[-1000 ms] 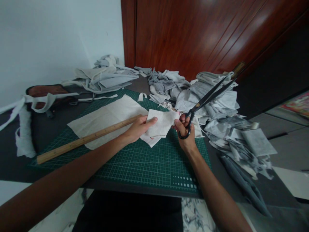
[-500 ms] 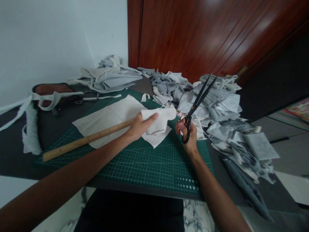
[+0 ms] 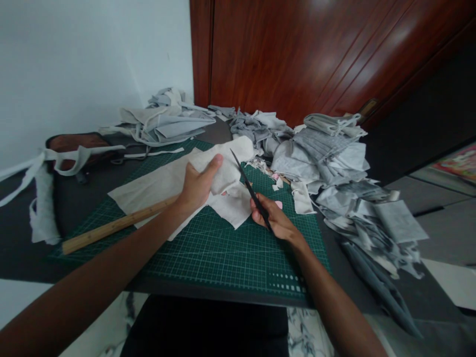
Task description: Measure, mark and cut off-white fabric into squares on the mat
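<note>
My left hand [image 3: 199, 183] grips a piece of white cloth [image 3: 234, 153], thumb on top. The cloth hangs over a larger cream fabric sheet [image 3: 152, 181] and a smaller fabric piece [image 3: 236, 210]. My right hand [image 3: 273, 215] is closed round the handles of black scissors [image 3: 247, 182]. Seen edge-on, the blades point up and left at the right side of the cloth; whether they touch it I cannot tell. A wooden ruler [image 3: 119, 226] lies on the sheet, its far end hidden behind my left hand.
A green cutting mat [image 3: 223, 258] covers the middle of the dark table. Grey and white fabric scraps [image 3: 320, 153] are heaped along the right and back. More folded cloth [image 3: 167, 119] lies back left, near a brown pouch [image 3: 80, 142] with white straps. A wooden door [image 3: 282, 54] stands behind.
The scissors have swung down and left from pointing upright, and their blades now lie beside the cloth. My left hand has moved left with the cloth, which is spread wider.
</note>
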The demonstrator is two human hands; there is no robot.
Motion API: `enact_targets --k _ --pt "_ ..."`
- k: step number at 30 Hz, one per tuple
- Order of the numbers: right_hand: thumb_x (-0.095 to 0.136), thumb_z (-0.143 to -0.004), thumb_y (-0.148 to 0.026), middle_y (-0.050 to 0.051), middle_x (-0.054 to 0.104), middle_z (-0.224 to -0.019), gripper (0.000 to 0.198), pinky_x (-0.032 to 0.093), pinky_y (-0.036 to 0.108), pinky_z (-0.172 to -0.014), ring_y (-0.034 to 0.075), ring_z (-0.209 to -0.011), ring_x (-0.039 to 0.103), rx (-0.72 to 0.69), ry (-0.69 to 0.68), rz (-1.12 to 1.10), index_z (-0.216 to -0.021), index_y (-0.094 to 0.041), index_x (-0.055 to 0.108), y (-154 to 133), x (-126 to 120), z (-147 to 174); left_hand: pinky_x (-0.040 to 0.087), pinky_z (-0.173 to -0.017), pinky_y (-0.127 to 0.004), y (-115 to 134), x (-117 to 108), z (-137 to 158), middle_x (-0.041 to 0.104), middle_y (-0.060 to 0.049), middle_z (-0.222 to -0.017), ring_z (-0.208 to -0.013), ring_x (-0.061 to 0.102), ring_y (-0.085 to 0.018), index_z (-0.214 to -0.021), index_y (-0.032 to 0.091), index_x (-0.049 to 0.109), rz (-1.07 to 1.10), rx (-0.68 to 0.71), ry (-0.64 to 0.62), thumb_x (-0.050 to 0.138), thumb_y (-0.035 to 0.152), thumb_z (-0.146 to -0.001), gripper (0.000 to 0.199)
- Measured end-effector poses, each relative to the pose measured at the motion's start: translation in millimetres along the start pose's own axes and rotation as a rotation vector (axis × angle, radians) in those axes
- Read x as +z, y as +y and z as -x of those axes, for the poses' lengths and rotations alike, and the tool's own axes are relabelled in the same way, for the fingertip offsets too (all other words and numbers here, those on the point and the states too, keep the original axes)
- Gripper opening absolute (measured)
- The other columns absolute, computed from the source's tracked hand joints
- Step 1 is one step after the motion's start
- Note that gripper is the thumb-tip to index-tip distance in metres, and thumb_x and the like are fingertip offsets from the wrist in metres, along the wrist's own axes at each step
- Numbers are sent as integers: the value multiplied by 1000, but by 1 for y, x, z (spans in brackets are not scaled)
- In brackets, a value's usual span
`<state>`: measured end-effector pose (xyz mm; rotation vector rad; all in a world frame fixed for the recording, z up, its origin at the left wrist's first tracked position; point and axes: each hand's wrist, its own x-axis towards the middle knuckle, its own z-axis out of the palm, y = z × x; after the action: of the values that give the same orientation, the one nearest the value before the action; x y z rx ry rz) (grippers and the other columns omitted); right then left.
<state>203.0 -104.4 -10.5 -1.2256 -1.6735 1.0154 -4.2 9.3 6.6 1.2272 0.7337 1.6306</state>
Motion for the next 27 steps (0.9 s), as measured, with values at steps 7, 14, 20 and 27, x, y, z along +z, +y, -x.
enact_targets --k 7,14,20,27 --pt "61 -90 -79 -2 51 -77 57 36 27 -60 15 -67 43 -54 -38 38 -87 -22 57 -19 0 0 62 -68 -25 -9 -5 10 79 -5 -86 -78 74 -18 -84 19 72 -146 -20 -45 81 51 -82 33" --pt "65 -86 -81 -1 52 -79 59 37 28 -62 16 -70 45 -78 -51 47 -87 -22 58 -17 1 -1 60 -66 -24 -6 -3 10 78 -5 -85 -80 75 -18 -85 20 72 -166 15 -13 79 47 -85 28" --pt "60 -87 -84 -1 51 -79 62 36 28 -62 15 -70 43 -68 -69 25 -87 -22 57 -18 1 -1 61 -66 -24 1 -2 11 78 -6 -82 -81 75 -19 -84 18 71 -210 35 -18 82 46 -83 30" --pt "63 -86 -82 -1 52 -78 60 36 28 -60 16 -69 44 -78 -64 54 -85 -23 57 -14 -1 -2 62 -66 -24 3 -2 11 78 -7 -81 -83 76 -21 -85 18 71 -249 58 2 83 48 -83 32"
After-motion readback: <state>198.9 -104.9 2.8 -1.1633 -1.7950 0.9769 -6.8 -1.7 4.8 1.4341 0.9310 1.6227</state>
